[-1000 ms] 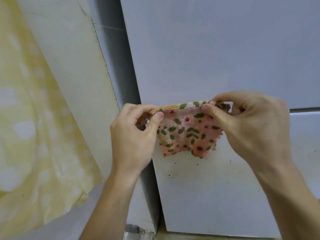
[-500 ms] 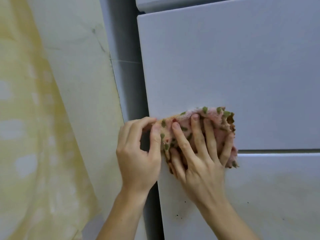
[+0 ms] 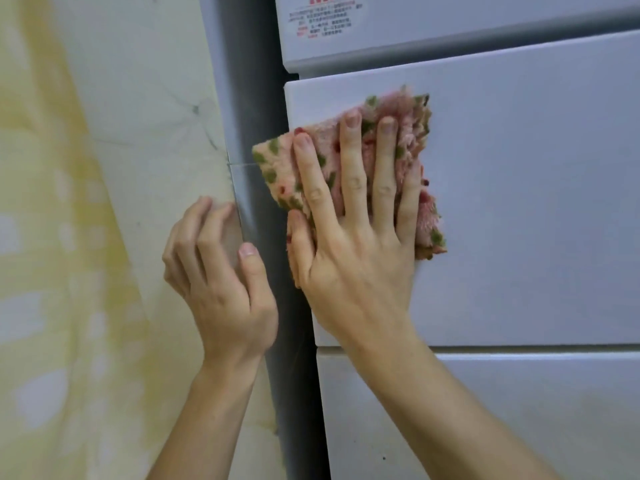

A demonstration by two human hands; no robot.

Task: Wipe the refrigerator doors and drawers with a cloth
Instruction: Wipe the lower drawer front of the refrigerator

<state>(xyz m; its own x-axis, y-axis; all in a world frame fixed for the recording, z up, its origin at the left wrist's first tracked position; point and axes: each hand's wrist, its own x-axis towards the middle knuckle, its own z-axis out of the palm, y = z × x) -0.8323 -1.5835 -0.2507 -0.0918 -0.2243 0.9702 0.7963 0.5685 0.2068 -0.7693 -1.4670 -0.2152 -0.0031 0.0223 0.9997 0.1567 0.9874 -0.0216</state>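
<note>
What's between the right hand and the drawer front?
The pink spotted cloth, pressed flat against the drawer front under the right hand; the head view shows it.

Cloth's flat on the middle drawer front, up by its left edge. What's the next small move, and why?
Probably slide the right hand rightward, with the cloth pressed flat. The cloth sits at the upper-left corner of the drawer front, overhanging its left edge, and the wide panel to its right lies uncovered. The left hand holds nothing.
</note>
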